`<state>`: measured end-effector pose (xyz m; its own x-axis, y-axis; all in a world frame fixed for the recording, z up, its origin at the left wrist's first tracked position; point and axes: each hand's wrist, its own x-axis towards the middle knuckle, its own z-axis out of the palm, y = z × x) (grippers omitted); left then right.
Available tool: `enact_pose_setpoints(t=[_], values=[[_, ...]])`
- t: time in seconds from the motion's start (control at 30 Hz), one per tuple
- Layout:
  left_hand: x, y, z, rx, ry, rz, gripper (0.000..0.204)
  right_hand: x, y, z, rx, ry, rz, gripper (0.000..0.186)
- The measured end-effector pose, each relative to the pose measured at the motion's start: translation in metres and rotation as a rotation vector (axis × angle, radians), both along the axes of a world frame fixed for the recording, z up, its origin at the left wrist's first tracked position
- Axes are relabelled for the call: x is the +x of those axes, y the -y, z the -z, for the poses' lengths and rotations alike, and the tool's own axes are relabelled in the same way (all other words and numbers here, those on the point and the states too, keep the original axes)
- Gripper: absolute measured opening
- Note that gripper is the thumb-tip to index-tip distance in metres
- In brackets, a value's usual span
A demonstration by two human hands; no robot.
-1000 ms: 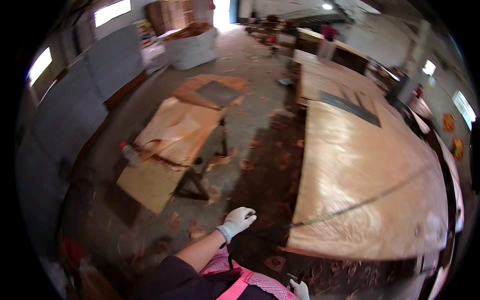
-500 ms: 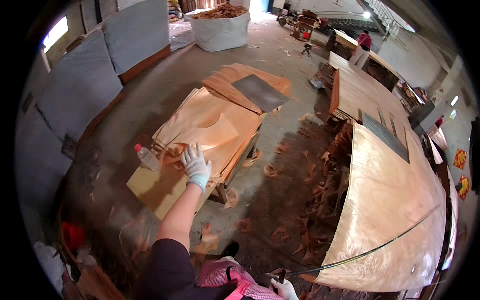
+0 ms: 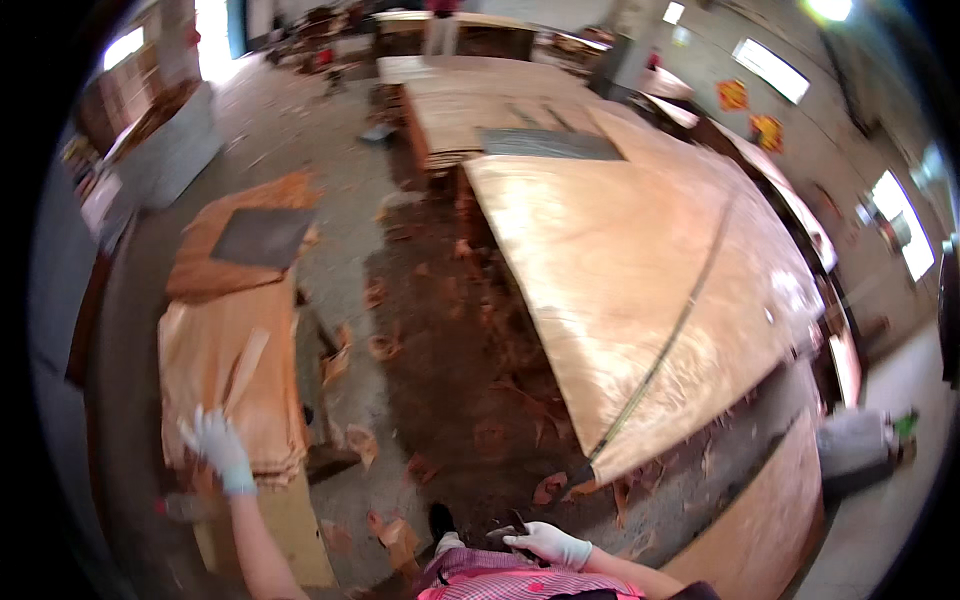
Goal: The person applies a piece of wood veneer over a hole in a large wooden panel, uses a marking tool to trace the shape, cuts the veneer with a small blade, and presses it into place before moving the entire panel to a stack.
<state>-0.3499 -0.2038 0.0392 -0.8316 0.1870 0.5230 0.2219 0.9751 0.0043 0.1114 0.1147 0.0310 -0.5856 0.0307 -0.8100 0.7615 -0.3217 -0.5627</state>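
My left hand point(image 3: 217, 448), in a white glove, is at the near edge of a stack of thin orange-brown wood veneer sheets point(image 3: 225, 375). Its fingers are spread, with nothing seen in them. Close to my body, my gloved right hand point(image 3: 555, 543) is closed around a small dark tool point(image 3: 515, 530), too blurred to name more exactly. A long thin rod point(image 3: 668, 345) lies across a large pale veneer sheet point(image 3: 600, 270) to the right, its dark end apart from my right hand.
A dark grey flat sheet point(image 3: 262, 237) rests on the far veneer; another grey sheet point(image 3: 550, 144) lies on the big stack. A plastic bottle point(image 3: 185, 507) stands by a yellowish board point(image 3: 275, 525). Veneer scraps point(image 3: 395, 540) litter the floor. A person point(image 3: 441, 30) stands far back.
My view has swung right, so the left stack now sits farther left. My right hand shows more fully in front of my body. The left hand stays at the stack, fingers spread.
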Motion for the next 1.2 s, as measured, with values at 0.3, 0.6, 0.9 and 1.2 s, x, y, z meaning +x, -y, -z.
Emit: enact_pose_setpoints(t=[0.3, 0.6, 0.9, 1.2], values=[[0.142, -0.154, -0.105, 0.05, -0.112, 0.453, 0.041, 0.057, -0.044, 0.005, -0.034, -0.095, 0.082, 0.023], [0.308, -0.356, -0.188, 0.065, -0.179, 0.99, 0.04, 0.257, -0.149, -0.004, -0.027, -0.301, 0.472, 0.031], [0.472, -0.579, -0.188, 0.14, -0.292, 1.259, 0.036, 0.529, -0.217, 0.011, -0.047, -0.234, 1.207, 0.025], [0.587, -0.805, -0.154, 0.142, -0.259, 1.291, 0.027, 0.637, -0.271, 0.082, -0.316, -0.439, 1.745, 0.012]])
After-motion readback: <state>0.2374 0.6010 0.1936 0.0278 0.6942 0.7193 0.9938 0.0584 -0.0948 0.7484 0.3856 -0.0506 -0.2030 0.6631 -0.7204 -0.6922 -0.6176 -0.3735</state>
